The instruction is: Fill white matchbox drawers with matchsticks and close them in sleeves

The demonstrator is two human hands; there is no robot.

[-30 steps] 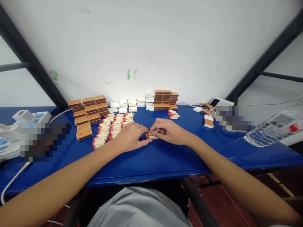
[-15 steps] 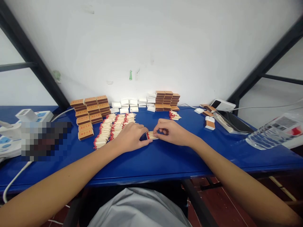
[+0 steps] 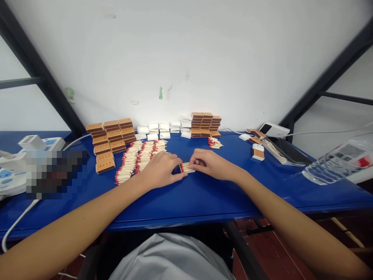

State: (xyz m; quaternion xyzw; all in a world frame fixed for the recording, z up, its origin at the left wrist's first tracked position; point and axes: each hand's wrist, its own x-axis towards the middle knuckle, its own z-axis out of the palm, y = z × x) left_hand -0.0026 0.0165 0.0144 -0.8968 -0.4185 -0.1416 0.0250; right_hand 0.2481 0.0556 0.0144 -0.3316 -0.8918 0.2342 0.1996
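Noting, far left on the blue tabletop, a white plastic power strip with a white cable trailing toward the near edge. Just right of it, a blurred-out patch; contents cannot be told.

Next right: stepped stacks of orange-brown cardboard matchboxes, touching one another. Beside them, long rows of loose red-tipped wooden matches, heads to the left, reaching up to the left hand.

Left hand: palm down, fingers curled under, thumb stretched along the table and touching the red-headed end of a small bundle of red-tipped matches. Closed on that end.

Bundle: flat on the tabletop, centre, between the two hands, heads pointing left.

Right hand: palm down, thumb and fingertips pinched on the plain end of the bundle. Closed grip.

Behind the hands, near the wall: a row of small white cardboard trays, then a second stack of orange-brown matchboxes, with a little heap of matches just in front.

Further right: a half-open matchbox, standing apart; a white flat device; at far right a clear plastic bottle on its side.
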